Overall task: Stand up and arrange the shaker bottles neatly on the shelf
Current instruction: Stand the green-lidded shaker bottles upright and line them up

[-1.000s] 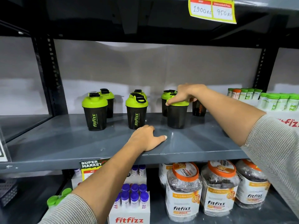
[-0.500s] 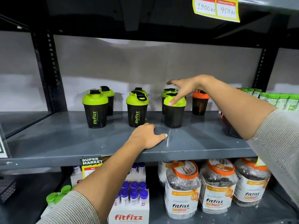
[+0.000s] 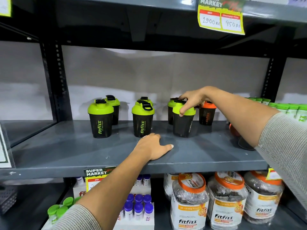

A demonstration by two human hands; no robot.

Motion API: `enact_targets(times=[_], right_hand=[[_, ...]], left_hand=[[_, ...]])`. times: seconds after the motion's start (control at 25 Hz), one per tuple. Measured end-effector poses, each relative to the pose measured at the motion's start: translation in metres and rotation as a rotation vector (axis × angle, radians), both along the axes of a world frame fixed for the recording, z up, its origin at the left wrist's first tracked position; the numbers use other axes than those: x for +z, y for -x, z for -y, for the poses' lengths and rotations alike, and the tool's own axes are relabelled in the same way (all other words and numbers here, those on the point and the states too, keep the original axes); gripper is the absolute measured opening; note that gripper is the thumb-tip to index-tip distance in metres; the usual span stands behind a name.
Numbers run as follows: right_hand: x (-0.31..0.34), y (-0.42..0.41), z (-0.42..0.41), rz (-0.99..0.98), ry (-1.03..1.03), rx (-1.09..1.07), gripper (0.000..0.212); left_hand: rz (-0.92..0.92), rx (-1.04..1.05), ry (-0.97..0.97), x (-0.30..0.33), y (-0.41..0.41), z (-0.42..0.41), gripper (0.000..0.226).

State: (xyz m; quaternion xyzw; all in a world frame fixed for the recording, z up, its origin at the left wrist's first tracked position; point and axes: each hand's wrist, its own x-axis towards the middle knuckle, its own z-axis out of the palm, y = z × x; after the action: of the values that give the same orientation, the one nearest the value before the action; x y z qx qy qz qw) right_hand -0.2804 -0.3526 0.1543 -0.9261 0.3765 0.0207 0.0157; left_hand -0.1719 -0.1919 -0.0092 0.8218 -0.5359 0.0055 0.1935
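Several black shaker bottles stand upright in pairs on the grey shelf (image 3: 66,151). Green-lid ones are at front left (image 3: 100,120), front middle (image 3: 142,121) and front right (image 3: 182,125), each with another behind it. An orange-lid shaker (image 3: 207,114) stands further right. A second orange shaker (image 3: 233,130) lies mostly hidden behind my right forearm. My right hand (image 3: 191,100) sits on the front-right shaker's lid, fingers curled over its top and thumb down its front. My left hand (image 3: 154,146) lies flat on the shelf near the front edge, holding nothing.
Green-capped tubes (image 3: 282,108) fill the shelf's right end. Below stand large orange-lid jars (image 3: 189,205) and boxes of purple-cap tubes (image 3: 137,206). A yellow price tag (image 3: 221,20) hangs from the upper shelf. Black uprights (image 3: 54,80) frame the bay.
My right hand lifted off the front-right shaker with fingers spread, then came back down onto its lid. The orange-lid shaker came into sight. My left hand stayed put.
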Motion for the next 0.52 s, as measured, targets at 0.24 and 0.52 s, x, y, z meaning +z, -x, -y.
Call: enact_targets(times=[0.24, 0.52], right_hand=[[-0.005, -0.012, -0.019, -0.046, 0.172, -0.140, 0.064], [-0.011, -0.017, -0.018, -0.005, 0.100, -0.217, 0.081]], left_hand=[[-0.003, 0.004, 0.006, 0.000, 0.001, -0.001, 0.072], [-0.012, 0.006, 0.013, 0.000, 0.000, -0.001, 0.072]])
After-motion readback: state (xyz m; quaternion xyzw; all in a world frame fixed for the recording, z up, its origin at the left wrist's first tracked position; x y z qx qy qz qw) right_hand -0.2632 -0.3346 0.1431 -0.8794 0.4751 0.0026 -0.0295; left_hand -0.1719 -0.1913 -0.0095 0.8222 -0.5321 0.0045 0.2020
